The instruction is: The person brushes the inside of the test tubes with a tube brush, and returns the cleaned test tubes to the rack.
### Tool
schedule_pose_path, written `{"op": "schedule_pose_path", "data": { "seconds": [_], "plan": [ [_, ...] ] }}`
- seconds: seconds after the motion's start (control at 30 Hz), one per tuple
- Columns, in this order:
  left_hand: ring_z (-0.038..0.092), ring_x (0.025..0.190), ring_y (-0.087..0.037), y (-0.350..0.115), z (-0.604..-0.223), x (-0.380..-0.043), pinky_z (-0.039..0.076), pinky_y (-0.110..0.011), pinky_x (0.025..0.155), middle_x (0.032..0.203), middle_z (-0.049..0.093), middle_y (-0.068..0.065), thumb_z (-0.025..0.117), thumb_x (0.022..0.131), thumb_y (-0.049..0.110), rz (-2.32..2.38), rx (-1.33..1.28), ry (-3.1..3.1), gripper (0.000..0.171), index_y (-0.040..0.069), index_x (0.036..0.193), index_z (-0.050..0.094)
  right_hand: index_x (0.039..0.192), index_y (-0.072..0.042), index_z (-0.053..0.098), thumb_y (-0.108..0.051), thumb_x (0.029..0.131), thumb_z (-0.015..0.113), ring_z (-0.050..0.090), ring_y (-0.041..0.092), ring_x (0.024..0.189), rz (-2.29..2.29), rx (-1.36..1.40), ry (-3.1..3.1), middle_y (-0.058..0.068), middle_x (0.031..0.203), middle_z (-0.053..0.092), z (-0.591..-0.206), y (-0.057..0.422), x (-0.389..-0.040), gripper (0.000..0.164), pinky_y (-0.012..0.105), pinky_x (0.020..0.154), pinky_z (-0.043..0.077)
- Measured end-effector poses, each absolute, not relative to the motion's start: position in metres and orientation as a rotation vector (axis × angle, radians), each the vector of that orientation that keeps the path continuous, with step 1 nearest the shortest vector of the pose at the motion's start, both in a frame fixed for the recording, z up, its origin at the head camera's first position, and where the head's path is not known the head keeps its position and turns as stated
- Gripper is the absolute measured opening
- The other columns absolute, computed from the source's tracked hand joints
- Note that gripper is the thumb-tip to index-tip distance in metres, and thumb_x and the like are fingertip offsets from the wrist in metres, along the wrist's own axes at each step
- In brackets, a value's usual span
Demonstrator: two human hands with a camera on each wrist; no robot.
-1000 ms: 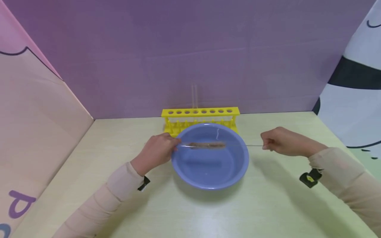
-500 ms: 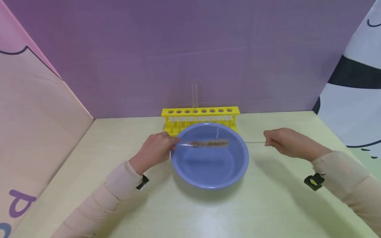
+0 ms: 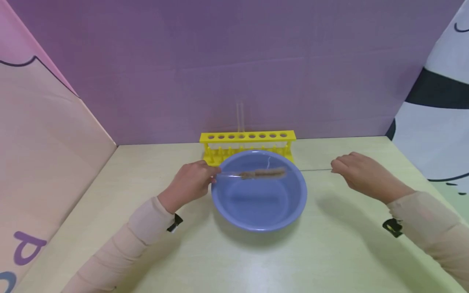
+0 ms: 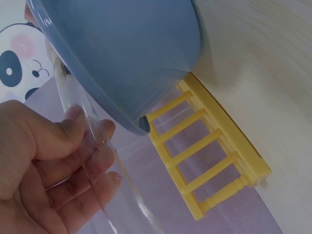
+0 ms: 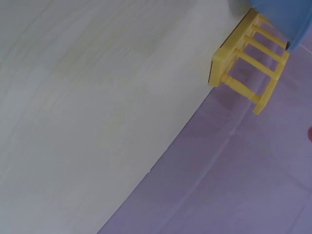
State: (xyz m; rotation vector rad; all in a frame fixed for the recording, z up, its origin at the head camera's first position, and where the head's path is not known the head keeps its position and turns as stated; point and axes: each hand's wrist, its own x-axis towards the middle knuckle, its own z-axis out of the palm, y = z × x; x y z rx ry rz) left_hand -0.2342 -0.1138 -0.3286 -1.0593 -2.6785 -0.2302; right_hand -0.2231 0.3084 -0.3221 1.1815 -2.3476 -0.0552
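Note:
My left hand (image 3: 192, 183) grips a clear test tube (image 3: 229, 175) near its left end and holds it level above the blue basin (image 3: 256, 215). The brown bristles of a test tube brush (image 3: 264, 173) appear to lie inside the tube, slightly blurred. From them a thin wire handle (image 3: 316, 169) runs right to my right hand (image 3: 362, 177), whose fingers pinch its end. Close up in the left wrist view, thumb and fingers of the left hand (image 4: 63, 161) clasp the tube (image 4: 129, 200). The right wrist view catches only a fingertip (image 5: 310, 134) at its right edge.
Behind the basin stands a yellow test tube rack (image 3: 247, 137), its lower front partly hidden by the basin. Another clear tube (image 3: 239, 116) stands upright in it. A purple backdrop (image 3: 183, 81) rises behind the pale table (image 3: 157, 167), with printed panels at both sides.
My right hand has moved right and slightly up, drawing the brush wire with it. The bristles have shifted right along the tube. My left hand has stayed nearly in place.

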Motion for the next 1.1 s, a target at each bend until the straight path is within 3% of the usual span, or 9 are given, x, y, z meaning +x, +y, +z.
{"op": "schedule_pose_path", "data": {
  "seconds": [0.07,0.37,0.53,0.77,1.1],
  "plan": [
    [0.054,0.067,-0.016,-0.114,-0.329,-0.234,0.045,-0.022,0.054,0.087,0.070,-0.005,0.075,0.078,0.002,-0.236,-1.062,-2.675,0.028,0.008,0.105,0.072,0.081,-0.006,0.051,-0.032,0.102,0.009,0.053,0.018,0.063,-0.070,1.201,-2.306,0.003,0.071,0.057,-0.323,0.310,-0.223,0.054,0.037,0.058,0.047],
    [0.060,0.071,-0.017,-0.116,-0.328,-0.234,0.049,-0.024,0.057,0.089,0.071,-0.005,0.075,0.077,0.001,-0.271,-1.055,-2.682,0.027,0.007,0.104,0.072,0.084,0.000,0.054,-0.017,0.097,0.009,0.055,0.023,0.065,-0.062,1.238,-2.195,0.008,0.073,0.057,-0.327,0.316,-0.222,0.050,0.040,0.060,0.049],
    [0.062,0.073,-0.017,-0.117,-0.328,-0.234,0.049,-0.024,0.058,0.091,0.071,-0.005,0.074,0.078,0.001,-0.292,-1.044,-2.700,0.027,0.007,0.104,0.072,0.084,0.002,0.056,-0.003,0.092,0.025,0.056,0.026,0.065,-0.019,1.241,-2.150,0.010,0.073,0.059,-0.331,0.321,-0.223,0.032,0.042,0.060,0.049],
    [0.064,0.076,-0.017,-0.117,-0.330,-0.234,0.050,-0.023,0.058,0.092,0.071,-0.006,0.074,0.077,0.000,-0.304,-1.034,-2.707,0.029,0.006,0.106,0.072,0.083,0.001,0.058,-0.010,0.097,0.018,0.056,0.025,0.063,0.008,1.213,-2.091,0.009,0.073,0.060,-0.336,0.324,-0.224,0.043,0.039,0.059,0.047],
    [0.064,0.076,-0.016,-0.118,-0.332,-0.236,0.051,-0.023,0.061,0.092,0.071,-0.004,0.074,0.078,-0.001,-0.293,-1.027,-2.717,0.029,0.007,0.106,0.072,0.084,0.002,0.059,-0.010,0.098,0.019,0.054,0.025,0.061,0.044,1.208,-2.043,0.010,0.072,0.059,-0.342,0.328,-0.224,0.044,0.039,0.057,0.045]
  ]
}}
